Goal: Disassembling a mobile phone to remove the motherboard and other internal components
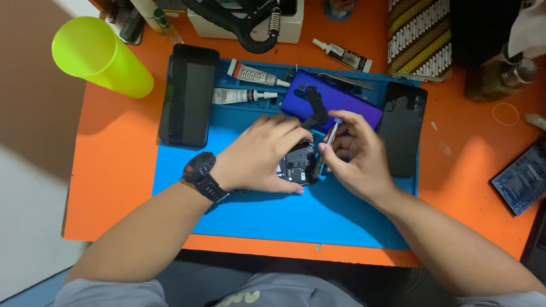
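Note:
My left hand [259, 153] lies flat over an opened phone [297, 166] on the blue work mat [318, 210], covering most of it and pinning it down. My right hand [355, 150] grips a small silver screwdriver [330, 136] with a blue cap, its tip down on the phone's exposed dark board. A black watch sits on my left wrist. Just behind the hands lies a purple phone back cover [335, 99] with a black part resting on it.
A black screen panel [187, 94] lies at the mat's left, another dark panel [402, 128] at its right. Two glue tubes [250, 85] and tweezers [347, 81] sit at the mat's back. A yellow-green cup [99, 57] stands far left on the orange table [119, 170].

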